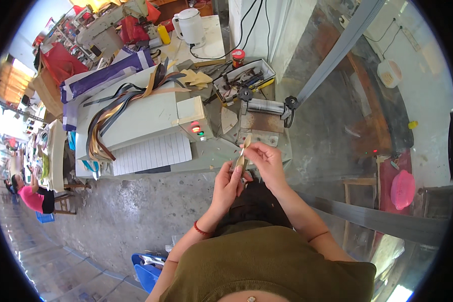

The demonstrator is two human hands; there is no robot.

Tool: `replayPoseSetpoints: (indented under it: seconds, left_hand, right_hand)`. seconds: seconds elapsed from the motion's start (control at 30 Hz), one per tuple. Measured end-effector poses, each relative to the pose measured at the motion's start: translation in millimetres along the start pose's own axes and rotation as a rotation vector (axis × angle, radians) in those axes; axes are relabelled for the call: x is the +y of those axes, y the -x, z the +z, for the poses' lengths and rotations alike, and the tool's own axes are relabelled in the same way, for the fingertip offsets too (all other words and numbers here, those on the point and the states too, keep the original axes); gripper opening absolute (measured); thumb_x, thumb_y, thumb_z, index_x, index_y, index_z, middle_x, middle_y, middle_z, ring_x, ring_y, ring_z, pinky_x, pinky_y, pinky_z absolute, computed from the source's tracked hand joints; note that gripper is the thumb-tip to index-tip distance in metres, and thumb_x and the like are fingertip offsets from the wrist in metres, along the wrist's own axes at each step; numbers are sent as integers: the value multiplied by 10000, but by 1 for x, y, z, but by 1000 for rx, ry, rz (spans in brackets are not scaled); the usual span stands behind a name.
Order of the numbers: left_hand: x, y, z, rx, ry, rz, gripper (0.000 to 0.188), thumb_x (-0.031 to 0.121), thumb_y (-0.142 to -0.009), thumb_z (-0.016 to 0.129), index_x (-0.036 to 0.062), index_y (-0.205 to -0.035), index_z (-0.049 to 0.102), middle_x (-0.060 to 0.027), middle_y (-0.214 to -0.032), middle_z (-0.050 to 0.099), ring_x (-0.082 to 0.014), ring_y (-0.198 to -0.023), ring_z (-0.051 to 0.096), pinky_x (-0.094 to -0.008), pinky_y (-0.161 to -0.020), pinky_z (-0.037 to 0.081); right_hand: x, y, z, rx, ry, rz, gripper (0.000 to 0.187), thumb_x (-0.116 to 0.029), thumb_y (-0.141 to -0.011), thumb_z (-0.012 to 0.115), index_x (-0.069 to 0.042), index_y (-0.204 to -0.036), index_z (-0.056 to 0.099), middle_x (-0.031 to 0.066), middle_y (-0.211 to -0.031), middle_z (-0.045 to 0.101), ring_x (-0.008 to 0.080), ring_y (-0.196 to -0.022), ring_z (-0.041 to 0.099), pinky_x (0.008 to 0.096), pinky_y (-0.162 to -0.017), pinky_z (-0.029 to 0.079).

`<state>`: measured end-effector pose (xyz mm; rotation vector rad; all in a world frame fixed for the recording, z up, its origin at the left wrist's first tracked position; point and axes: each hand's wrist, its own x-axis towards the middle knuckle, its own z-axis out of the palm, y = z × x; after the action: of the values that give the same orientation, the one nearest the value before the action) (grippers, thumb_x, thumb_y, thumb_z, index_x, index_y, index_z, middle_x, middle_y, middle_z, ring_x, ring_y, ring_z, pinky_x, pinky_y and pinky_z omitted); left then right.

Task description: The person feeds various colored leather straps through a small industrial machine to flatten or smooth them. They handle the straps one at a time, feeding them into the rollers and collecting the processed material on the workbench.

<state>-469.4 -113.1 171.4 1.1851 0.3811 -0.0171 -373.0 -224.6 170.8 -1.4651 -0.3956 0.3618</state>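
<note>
A narrow tan-gold strip, widened into small leaf-like parts, is held between my two hands in front of the bench edge. It looks like leather or a similar sheet material. My left hand is closed on the strip's lower part, with the thumb laid along it. Higher up, the fingers of my right hand pinch the strip near its middle, and its upper end points away from me. Just beyond my hands stands a small machine with a metal roller and black knobs. Part of the strip is hidden by my fingers.
Left of the roller machine is a control box with red and green lights. Several leather straps lie across a pale box, beside lined paper. Behind are a tool tray and a white kettle. A person sits far left.
</note>
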Motion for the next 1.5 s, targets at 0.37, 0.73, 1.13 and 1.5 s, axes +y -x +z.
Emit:
replayPoseSetpoints:
  seconds: [0.37,0.73,1.13,1.5]
  left_hand:
    - [10,3,-4,-44,-26,74,234,150,-988,400,-7,-1161,408,-107,-841,634,-39,-443,397,-177,-401,323]
    - [0,-6,-8,-131,-57,50,248,138,-988,387,-5,-1190,379,-116,-900,630,-53,-490,434,-188,-437,360]
    - [-47,-53,4,-198,-127,-209,226,255,-979,446,32,-994,480,-55,-739,626,-43,-474,425,-197,-423,337]
    - [-126,-164,14,82,-119,-237,243,283,-966,454,41,-973,478,-103,-703,623,-79,-398,415,-234,-364,310]
  right_hand:
    - [-13,-5,10,-35,-224,192,202,-100,-851,647,40,-996,665,47,-792,661,54,-690,571,198,-620,449]
    - [-4,-2,6,99,-248,149,149,-128,-869,629,16,-892,658,15,-799,638,44,-727,548,216,-660,433]
    - [57,0,-38,266,-286,332,213,-213,-890,575,-20,-908,663,32,-817,631,93,-747,569,240,-712,433]
    - [52,-20,-97,442,183,145,436,-209,-913,573,-32,-1288,436,51,-998,588,88,-700,571,203,-593,428]
